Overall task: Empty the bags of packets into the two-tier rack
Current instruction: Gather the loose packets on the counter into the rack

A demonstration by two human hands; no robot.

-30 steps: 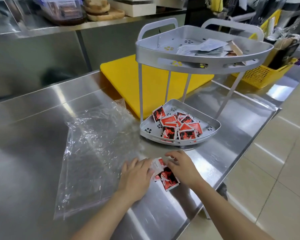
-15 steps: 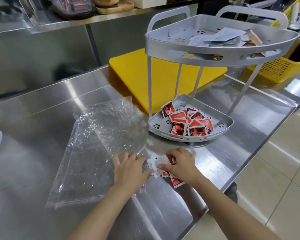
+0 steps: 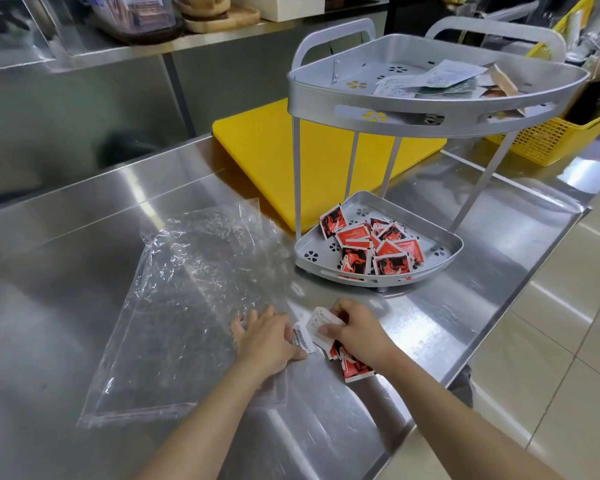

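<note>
On the steel table (image 3: 84,271), low centre of frame, the left hand (image 3: 267,336) lies flat on the clear bag (image 3: 187,299). The right hand (image 3: 357,332) pinches loose packets (image 3: 352,367). Beyond, centre right, the two-tier rack (image 3: 378,275) holds red packets below, pale ones above.

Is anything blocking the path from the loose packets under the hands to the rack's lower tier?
Nothing visible does. The loose packets lie on bare steel counter at the right hand, and the lower tier faces them with open counter between.
</note>
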